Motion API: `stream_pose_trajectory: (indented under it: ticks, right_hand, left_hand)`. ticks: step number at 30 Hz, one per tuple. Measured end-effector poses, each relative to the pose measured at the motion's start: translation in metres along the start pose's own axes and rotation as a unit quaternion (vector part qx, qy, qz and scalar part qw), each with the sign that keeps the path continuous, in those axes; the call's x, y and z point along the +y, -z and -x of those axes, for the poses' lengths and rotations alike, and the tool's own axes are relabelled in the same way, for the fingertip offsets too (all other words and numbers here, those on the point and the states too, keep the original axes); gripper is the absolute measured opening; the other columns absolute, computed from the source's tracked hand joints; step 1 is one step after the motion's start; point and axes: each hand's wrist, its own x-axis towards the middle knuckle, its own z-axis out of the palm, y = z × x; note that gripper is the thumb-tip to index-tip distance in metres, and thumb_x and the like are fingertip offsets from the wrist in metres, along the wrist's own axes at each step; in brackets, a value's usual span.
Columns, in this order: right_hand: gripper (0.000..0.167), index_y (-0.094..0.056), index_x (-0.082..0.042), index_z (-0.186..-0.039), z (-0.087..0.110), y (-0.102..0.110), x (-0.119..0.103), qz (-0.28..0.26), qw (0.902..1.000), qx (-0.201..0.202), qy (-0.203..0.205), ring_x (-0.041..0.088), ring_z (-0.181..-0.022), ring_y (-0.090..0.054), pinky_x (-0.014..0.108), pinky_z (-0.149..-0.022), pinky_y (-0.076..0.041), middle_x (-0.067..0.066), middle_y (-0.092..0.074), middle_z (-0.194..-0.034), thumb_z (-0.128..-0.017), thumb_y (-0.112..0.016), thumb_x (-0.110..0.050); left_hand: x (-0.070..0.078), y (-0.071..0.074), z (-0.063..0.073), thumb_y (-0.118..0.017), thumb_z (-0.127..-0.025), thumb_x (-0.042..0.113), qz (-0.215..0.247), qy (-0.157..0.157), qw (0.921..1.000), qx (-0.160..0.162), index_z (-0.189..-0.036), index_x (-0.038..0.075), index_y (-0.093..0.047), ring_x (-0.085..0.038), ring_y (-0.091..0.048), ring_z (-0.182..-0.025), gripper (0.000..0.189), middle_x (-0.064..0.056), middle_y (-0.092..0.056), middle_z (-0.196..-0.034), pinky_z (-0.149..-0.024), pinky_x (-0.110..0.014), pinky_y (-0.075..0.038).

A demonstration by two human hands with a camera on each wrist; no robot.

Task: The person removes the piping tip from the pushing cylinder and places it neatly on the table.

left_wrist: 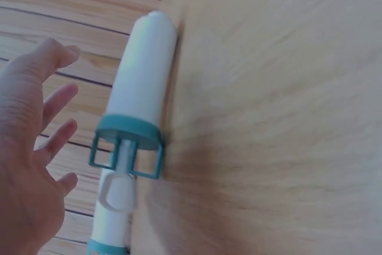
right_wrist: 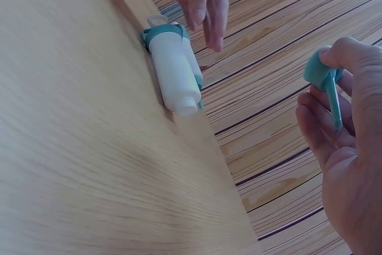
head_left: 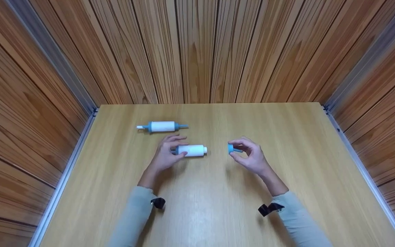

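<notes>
Far syringe (head_left: pixel 163 126): lies on the tabletop (head_left: pixel 197 206) at ten o'clock from the near one, with blue fittings on both ends; by its look, this one is complete.
Left hand (head_left: pixel 167 153): at nine o'clock of the near syringe, fingers relaxed around its collar end but apart from it in the wrist views; grip released.
Near syringe (head_left: pixel 190 150): lies on its side, its blue collar (head_left: pixel 178 150) fitted towards nine o'clock, its white neck (head_left: pixel 205 150) bare towards three; seemingly half fitted out.
Blue cap (head_left: pixel 230 148): at three o'clock from that neck, well apart, its thin spout pointing away; joining the two appears to be what is left.
Right hand (head_left: pixel 253 158): pinches the cap between thumb and fingers, raised above the tabletop.
</notes>
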Motion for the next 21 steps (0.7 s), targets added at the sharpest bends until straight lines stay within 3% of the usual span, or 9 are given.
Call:
stream_pose_trajectory:
  ticks: [13, 21]
  right_hand:
    - [0.042, -0.072, 0.015, -0.129, -0.001, -0.005, -0.008, -0.007, 0.9999, -0.007, 0.008, 0.001, -0.114, -0.075, 0.02, -0.107, -0.062, 0.007, -0.077, -0.119, -0.088, -0.077, 0.023]
    - [0.042, -0.073, 0.015, -0.128, -0.002, -0.01, -0.016, -0.012, 0.9999, -0.011, 0.006, 0.001, -0.114, -0.074, 0.019, -0.107, -0.061, -0.01, -0.075, -0.122, -0.087, -0.078, 0.023]
  left_hand:
    - [0.038, -0.002, 0.005, -0.088, -0.098, 0.01, 0.012, -0.089, 0.9955, 0.03, -0.136, 0.007, -0.081, -0.038, -0.07, -0.142, 0.039, -0.014, -0.079, -0.144, -0.126, -0.063, -0.051]
    - [0.055, -0.007, 0.007, -0.089, -0.097, 0.014, 0.021, -0.129, 0.9905, 0.042, -0.131, 0.007, -0.083, -0.036, -0.077, -0.131, 0.035, -0.013, -0.083, -0.134, -0.117, -0.056, -0.059]
